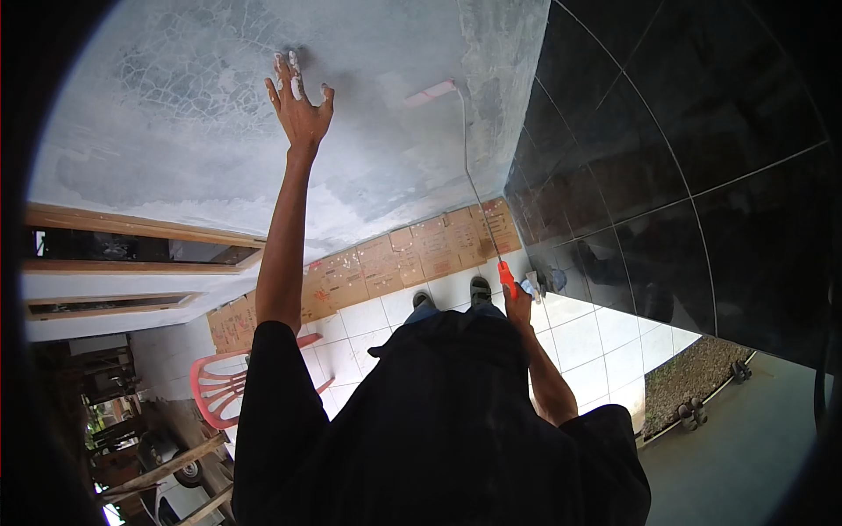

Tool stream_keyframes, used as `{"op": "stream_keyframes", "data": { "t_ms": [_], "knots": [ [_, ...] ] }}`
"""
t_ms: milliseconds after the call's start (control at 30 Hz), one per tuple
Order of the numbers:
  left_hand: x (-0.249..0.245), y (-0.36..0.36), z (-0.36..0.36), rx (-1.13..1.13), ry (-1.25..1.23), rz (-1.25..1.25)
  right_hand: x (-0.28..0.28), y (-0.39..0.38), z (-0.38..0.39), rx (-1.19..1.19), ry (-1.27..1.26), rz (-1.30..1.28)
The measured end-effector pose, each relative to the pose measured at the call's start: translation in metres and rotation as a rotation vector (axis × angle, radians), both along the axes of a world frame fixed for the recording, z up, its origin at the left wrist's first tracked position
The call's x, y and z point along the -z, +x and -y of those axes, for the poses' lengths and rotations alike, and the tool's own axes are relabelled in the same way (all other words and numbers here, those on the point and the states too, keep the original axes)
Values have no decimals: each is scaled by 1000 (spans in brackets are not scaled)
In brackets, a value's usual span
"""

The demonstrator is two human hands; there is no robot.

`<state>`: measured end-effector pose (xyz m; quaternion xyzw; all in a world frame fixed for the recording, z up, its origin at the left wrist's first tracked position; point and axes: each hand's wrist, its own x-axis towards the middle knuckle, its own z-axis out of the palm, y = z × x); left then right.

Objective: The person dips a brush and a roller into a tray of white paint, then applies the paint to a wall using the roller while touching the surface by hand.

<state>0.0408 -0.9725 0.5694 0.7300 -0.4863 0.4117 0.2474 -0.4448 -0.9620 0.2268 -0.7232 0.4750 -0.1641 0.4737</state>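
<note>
My left hand [303,112] is raised to the grey-white wall [377,167], its fingers spread and smeared with white paint or paste. Those fingertips overlap the wall beside a patch of cracked coating. Lower on the right, my right hand [518,307] is wrapped round the orange handle of a paint roller [506,279]. From the handle a long thin metal rod runs upward and bends near the top. At its end the pale pinkish roller head [431,94] lies over the wall surface.
Paint-spotted cardboard [377,263] lines the wall's foot on white floor tiles [364,329]. A red plastic chair [210,386] stands left, below wooden window frames [140,266]. Glossy black tiles [649,175] cover the right-hand wall. Small items [548,282] lie near my right hand.
</note>
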Motion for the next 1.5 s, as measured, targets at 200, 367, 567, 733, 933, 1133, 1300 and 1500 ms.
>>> {"op": "stream_keyframes", "data": {
  "t_ms": [200,367,567,733,933,1133,1300,1500],
  "knots": [
    [-19,8,-3,67,58,63,-28,72,8,-8,-130,118],
    [-35,17,-9,132,89,91,-56,96,6,14,-103,234],
    [-33,32,-14,105,194,194,-12,43,-38,77,-36,194],
    [-33,31,-15,150,347,192,-17,43,-49,81,37,48],
    [-36,42,-7,193,453,258,-43,85,-19,92,-38,139],
    [-60,32,-12,243,546,180,-30,73,-32,81,92,178],
    [-62,35,-16,201,626,146,-7,33,-64,143,81,-4],
    [-67,37,-10,231,642,121,-24,43,-55,175,5,-31]
  ]
}}
